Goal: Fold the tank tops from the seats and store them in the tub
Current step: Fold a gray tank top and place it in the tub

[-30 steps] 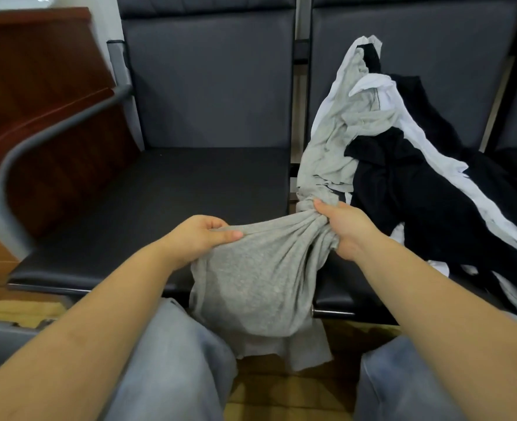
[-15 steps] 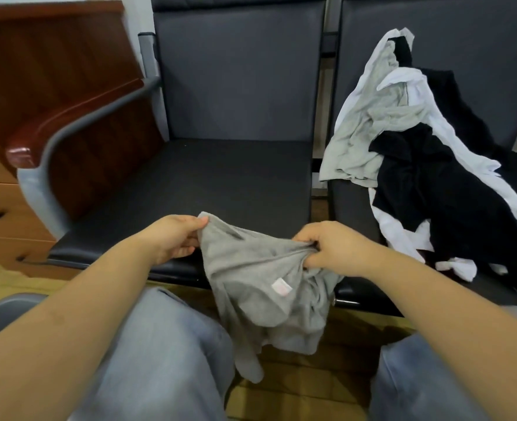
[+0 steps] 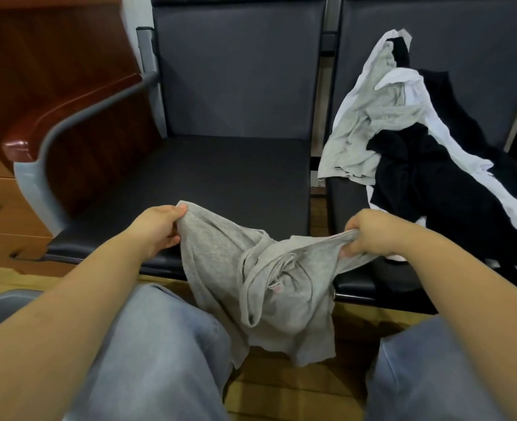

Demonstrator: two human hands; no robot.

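Head view: our left hand (image 3: 160, 229) and right hand (image 3: 369, 235) grip grey top (image 3: 263, 281), fingers pinched on edges, bunched above knees. Step: spreading. Next: flatten on seat (image 3: 221, 177), fold.

A tank top (image 3: 260, 278) hangs between 2 hands, left hand (image 3: 157, 230) and right hand (image 3: 369, 235), before the left seat (image 3: 208, 177); a pile of tank tops (image 3: 418, 153) lies on the right seat (image 3: 354, 281).
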